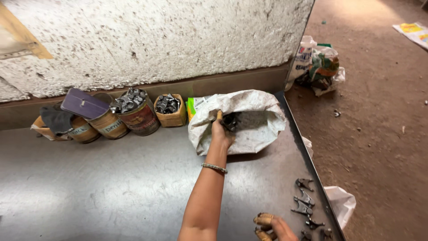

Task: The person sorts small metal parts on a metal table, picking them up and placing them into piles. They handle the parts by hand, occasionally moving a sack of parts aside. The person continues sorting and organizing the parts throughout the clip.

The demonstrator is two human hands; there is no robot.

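Your left hand (pixel 221 132) reaches into the open white sack (pixel 249 117) on the desk (pixel 111 187), fingers wrapped around a dark metal part (pixel 230 121). Your right hand (pixel 272 226) rests near you beside a row of small metal pieces (pixel 304 201), fingers curled; I cannot tell if it holds anything.

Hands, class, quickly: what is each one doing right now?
Left hand: in the white sack, closed on a dark metal part.
Right hand: curled, grip cannot be told.

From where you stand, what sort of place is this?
Likely a small metal-parts workshop. A worn steel table stands against a rough wall, tins of small metal pieces line its back edge, and forked metal parts lie by the right hand. The left hand reaches into a white sack.
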